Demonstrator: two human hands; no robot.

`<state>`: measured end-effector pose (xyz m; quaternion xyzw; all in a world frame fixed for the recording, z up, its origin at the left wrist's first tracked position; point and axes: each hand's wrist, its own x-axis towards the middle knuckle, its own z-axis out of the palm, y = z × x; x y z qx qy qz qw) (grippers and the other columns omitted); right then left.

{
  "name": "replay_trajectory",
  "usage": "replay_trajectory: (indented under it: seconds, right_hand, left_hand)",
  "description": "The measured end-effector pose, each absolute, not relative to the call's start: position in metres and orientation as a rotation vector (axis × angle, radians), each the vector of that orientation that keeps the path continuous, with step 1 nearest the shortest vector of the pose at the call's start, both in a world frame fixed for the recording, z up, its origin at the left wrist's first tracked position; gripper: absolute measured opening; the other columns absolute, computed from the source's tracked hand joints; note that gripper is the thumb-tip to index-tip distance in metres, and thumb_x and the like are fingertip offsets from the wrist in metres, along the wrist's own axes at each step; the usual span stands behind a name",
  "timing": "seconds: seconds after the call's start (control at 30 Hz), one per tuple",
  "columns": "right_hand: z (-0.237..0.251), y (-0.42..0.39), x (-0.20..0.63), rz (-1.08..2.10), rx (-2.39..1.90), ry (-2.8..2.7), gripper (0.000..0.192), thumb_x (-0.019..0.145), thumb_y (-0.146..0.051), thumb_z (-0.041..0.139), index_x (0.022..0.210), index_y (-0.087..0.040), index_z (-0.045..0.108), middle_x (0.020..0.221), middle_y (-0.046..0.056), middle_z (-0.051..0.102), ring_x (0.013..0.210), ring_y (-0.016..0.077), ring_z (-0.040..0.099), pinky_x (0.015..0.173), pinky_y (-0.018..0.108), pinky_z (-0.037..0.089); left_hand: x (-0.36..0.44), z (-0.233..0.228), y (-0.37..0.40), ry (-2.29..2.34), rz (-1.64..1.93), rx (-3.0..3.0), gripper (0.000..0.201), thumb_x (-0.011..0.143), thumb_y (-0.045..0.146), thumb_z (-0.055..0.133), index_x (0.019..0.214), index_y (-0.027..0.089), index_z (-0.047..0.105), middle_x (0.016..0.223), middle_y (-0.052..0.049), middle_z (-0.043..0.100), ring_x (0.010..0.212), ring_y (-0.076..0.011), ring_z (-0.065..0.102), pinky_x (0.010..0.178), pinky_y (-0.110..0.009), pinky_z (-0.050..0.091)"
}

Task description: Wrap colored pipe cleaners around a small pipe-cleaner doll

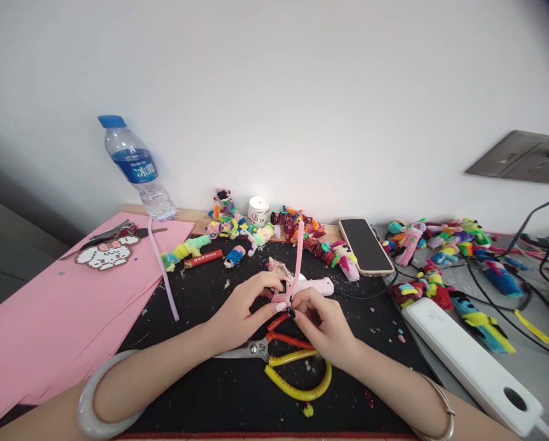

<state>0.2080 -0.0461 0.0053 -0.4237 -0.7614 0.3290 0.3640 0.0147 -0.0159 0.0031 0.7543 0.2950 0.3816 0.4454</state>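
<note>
While a bangled left forearm and a braceleted right one reach in from the lower corners, a black mat (196, 392) ends in a red-stitched edge along the bottom of the frame. Scissors (257, 350) with red and yellow handles lie just below centre, partly hidden by the right hand (322, 324). At the centre, the left hand (249, 304) and right hand meet, thumbs and fingers pinched closed on the lower end of a fuzzy pink strip (298, 254), its free end pointing up. Speckled mat gives each forearm room to either side, bounded at left by sheets of pink paper (85, 300) overlapping the mat and at right by a white power strip (471, 367). Just beyond the hands lies a pale pink tool (314, 286) with a cord. Farther back, a lilac strip (163, 275) crosses the paper's edge onto the mat, and colourful fuzzy figures (185, 252) crowd the mat's far edge near a phone (366, 245) and a white cup (258, 211). A water bottle (134, 165) stands at upper left, before a pale wall (302, 92).
</note>
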Motion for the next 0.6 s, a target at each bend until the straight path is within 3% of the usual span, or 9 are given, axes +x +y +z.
replay_trajectory:
  seconds: [0.27, 0.47, 0.6]
  right_hand:
    - [0.005, -0.0451, 0.2097, 0.768, -1.112, -1.995, 0.006, 0.085, -0.015, 0.044, 0.086, -0.02, 0.047, 0.056, -0.007, 0.042, 0.047, 0.009, 0.04, 0.047, 0.02, 0.034]
    - [0.0054, -0.0414, 0.2148, 0.627, -1.206, -1.973, 0.007, 0.086, -0.016, 0.043, 0.086, -0.021, 0.048, 0.059, -0.005, 0.047, 0.049, 0.0107, 0.044, 0.05, 0.021, 0.035]
    - [0.0075, -0.0365, 0.2171, 0.353, -1.287, -2.034, 0.018, 0.079, -0.01, 0.045, 0.093, -0.02, 0.051, 0.079, 0.002, 0.058, 0.072, 0.0175, 0.053, 0.066, 0.028, 0.04]
  left_hand:
    - [0.0157, 0.0033, -0.0142, 0.73, 1.0, 1.801, 0.012, 0.087, 0.02, 0.048, 0.098, 0.02, 0.053, 0.119, -0.009, 0.054, 0.113, -0.0193, 0.05, 0.096, -0.034, 0.042]
    - [0.0165, 0.0025, -0.0108, 0.788, 1.077, 1.56, 0.012, 0.087, 0.024, 0.049, 0.099, 0.02, 0.051, 0.108, -0.005, 0.058, 0.1, -0.0159, 0.057, 0.089, -0.031, 0.046]
    - [0.0148, 0.0021, -0.0082, 0.818, 1.105, 1.492, 0.016, 0.086, 0.024, 0.052, 0.102, 0.023, 0.048, 0.102, -0.002, 0.057, 0.096, -0.0133, 0.057, 0.088, -0.029, 0.046]
